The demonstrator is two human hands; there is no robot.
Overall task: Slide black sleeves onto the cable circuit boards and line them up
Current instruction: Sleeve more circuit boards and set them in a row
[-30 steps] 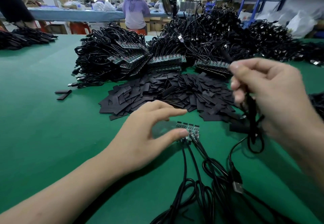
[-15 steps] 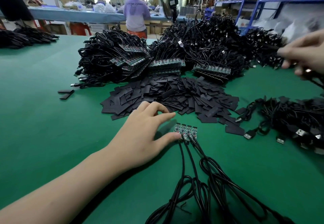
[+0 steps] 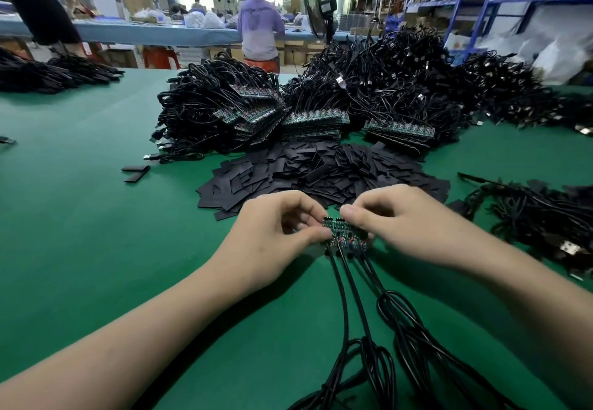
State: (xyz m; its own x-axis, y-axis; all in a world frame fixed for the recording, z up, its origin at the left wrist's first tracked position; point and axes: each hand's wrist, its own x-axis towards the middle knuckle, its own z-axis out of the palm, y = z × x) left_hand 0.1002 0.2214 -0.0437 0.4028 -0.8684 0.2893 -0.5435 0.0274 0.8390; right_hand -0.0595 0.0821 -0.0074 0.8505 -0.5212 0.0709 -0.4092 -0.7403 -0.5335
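Left grip [image 3: 272, 236] and right grip [image 3: 398, 220] meet, curled, seemingly pinching.

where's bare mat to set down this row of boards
Widest bare mat: left of the left hand, nearer than the two loose sleeves. Smaller strip between the far cable heap and the right cable tangle. Crowded: sleeve pile ahead, cables between the forearms.

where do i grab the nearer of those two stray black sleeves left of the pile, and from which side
Probably across its narrow width near one end, pinching the two long edges. The nearer stray sleeve lies flat on the green mat, well apart from the sleeve pile, so coming straight down with the left hand looks easiest; that leaves the other end free.
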